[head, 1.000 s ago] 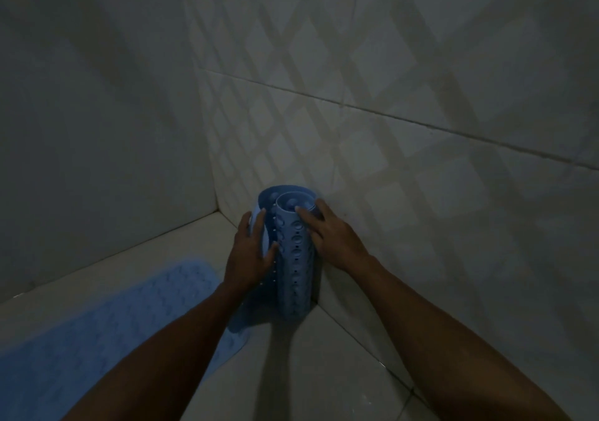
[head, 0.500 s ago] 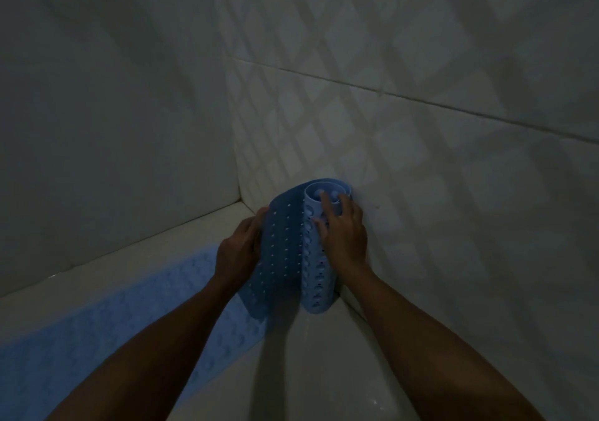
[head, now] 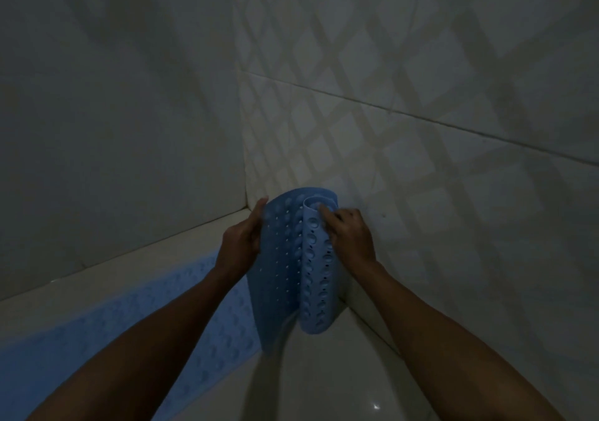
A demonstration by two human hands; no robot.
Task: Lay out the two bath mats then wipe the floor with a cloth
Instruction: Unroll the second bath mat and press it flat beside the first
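Blue roll (head: 301,258) just opened up some, left hand (head: 241,245) gripping its flap, right hand (head: 350,239) pinching the coil, so we're unrolling mat two beside the flat mat (head: 97,333).

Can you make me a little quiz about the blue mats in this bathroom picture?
1. True or false: one blue mat already lies flat on the floor.
2. Which hand holds the rolled part of the upright mat?
3. The upright mat stands near: A) a door, B) the wall corner, C) a sink.

Key:
1. True: the flat mat.
2. The right hand; the left hand holds the upright mat's loose edge.
3. B.
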